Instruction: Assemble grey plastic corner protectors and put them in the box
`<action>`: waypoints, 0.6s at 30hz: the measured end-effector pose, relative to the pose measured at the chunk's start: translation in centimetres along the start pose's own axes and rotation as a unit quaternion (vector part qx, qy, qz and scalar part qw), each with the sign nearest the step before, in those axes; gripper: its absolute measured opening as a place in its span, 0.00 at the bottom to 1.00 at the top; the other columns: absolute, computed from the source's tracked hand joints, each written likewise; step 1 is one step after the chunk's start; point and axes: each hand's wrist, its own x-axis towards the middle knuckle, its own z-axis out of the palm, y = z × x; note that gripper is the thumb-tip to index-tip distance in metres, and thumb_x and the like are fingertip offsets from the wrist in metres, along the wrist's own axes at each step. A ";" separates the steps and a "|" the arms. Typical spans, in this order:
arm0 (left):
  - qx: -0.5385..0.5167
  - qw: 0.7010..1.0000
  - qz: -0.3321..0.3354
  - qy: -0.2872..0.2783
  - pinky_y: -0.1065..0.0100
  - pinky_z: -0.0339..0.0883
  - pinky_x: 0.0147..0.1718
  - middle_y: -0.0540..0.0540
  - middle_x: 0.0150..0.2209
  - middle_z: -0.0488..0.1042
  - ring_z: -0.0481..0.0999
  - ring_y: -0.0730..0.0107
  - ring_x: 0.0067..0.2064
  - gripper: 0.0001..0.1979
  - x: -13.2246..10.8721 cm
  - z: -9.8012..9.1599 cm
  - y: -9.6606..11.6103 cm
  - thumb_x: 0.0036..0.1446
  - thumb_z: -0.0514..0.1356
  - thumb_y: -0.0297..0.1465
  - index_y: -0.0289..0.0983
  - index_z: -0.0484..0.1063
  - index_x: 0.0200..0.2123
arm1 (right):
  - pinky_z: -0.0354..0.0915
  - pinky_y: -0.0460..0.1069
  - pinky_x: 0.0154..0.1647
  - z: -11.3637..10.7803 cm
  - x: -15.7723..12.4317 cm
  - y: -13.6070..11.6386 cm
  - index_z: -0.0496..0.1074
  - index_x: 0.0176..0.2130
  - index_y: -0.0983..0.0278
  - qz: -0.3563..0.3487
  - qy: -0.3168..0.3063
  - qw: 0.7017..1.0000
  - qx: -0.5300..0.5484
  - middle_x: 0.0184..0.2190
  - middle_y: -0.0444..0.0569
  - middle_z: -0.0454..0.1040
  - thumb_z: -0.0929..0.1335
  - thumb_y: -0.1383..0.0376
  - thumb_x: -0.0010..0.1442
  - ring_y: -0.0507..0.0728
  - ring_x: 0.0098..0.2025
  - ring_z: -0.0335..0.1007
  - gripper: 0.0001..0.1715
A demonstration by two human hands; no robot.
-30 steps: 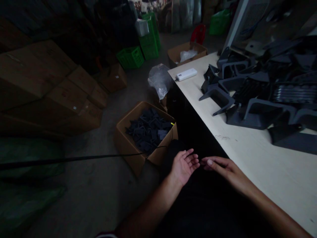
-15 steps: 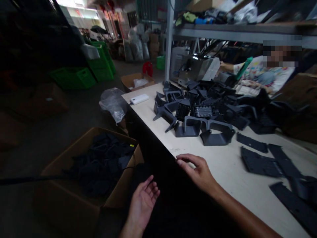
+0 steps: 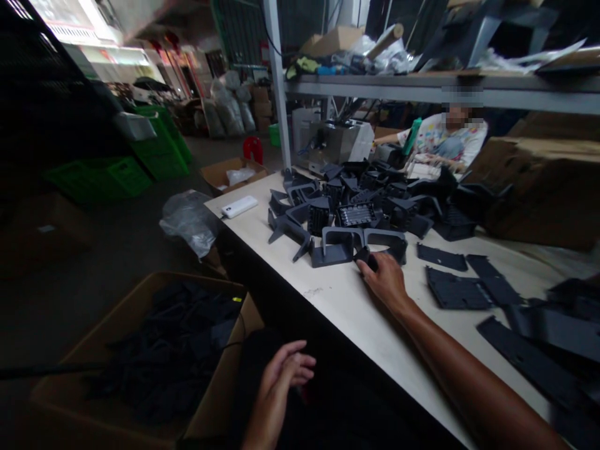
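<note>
On the near edge of the parts pile, my right hand (image 3: 388, 280) has its fingers closed on a black U-shaped plastic bracket (image 3: 389, 238). The hand hides most of the bracket's front. Another such bracket (image 3: 338, 248) stands close by on its left. Below the table edge, my left hand (image 3: 284, 375) is held in the air with loosely stretched fingers and nothing in it. To its left is a cardboard box (image 3: 213, 400) filled with dark plastic parts (image 3: 173, 344).
A heap of black parts (image 3: 356, 214) covers the back of the white table (image 3: 323, 300). Flat black panels (image 3: 457, 289) lie at right. A white power bank (image 3: 240, 206) rests near the left edge. Behind are a shelf (image 3: 403, 87), a large carton (image 3: 539, 187) and a seated person (image 3: 445, 140).
My right hand has moved from the table edge forward onto the bracket. My left hand has turned slightly, still raised by the box. The view has shifted to the right.
</note>
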 end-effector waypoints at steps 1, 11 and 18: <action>0.013 1.000 0.012 -0.002 0.59 0.73 0.46 0.38 0.45 0.84 0.83 0.53 0.43 0.23 0.0 0.1 0.5 0.61 0.65 0.45 0.36 0.78 0.54 | 0.67 0.59 0.48 -0.2 -0.4 -0.4 0.79 0.43 0.67 0.004 -0.003 1.000 0.008 0.40 0.61 0.80 0.67 0.51 0.67 0.67 0.45 0.73 0.23; 0.073 0.988 0.135 0.011 0.58 0.72 0.49 0.37 0.52 0.80 0.83 0.58 0.43 0.32 5.3 0.6 3.2 0.62 0.62 0.51 0.36 0.70 0.60 | 0.67 0.56 0.44 -1.8 -0.8 1.0 0.81 0.42 0.66 0.056 0.010 0.995 0.083 0.39 0.57 0.81 0.68 0.51 0.63 0.65 0.40 0.75 0.22; 0.337 0.894 0.273 0.109 0.64 0.70 0.38 0.48 0.39 0.78 0.78 0.66 0.33 0.35 13.7 1.7 5.8 0.59 0.67 0.46 0.38 0.63 0.64 | 0.66 0.52 0.37 -4.3 2.1 3.0 0.80 0.41 0.64 0.087 0.077 0.970 0.214 0.35 0.51 0.80 0.70 0.47 0.62 0.60 0.35 0.73 0.24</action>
